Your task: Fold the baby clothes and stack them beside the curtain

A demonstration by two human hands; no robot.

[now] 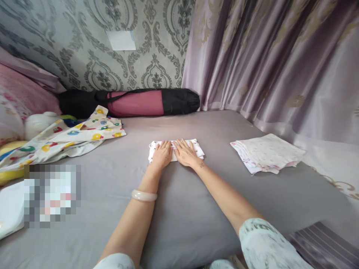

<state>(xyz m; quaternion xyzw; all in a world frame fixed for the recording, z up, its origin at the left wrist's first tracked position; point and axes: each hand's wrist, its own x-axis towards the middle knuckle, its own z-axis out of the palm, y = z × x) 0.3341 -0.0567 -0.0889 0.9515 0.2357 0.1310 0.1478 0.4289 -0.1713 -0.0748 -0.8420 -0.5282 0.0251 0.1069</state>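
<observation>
A small folded white cloth (199, 149) with dark and reddish print lies flat on the grey bed sheet (193, 198). My left hand (162, 154) rests palm down on its left half, fingers stretched out. Beside it, my right hand (184, 152) presses flat on the right half, with the fingers spread slightly. The two hands sit close together and cover much of the cloth's middle. To the right lies a stack of folded pale printed cloths (267, 152), apart from both hands.
Crumpled clothing with colourful print (92, 130) lies at the left, near a white rounded object (42, 123). A long black and pink bag (137, 102) lies along the wall. Purple curtains (238, 56) hang at the right. White items (14, 205) lie at the near left, partly blurred out.
</observation>
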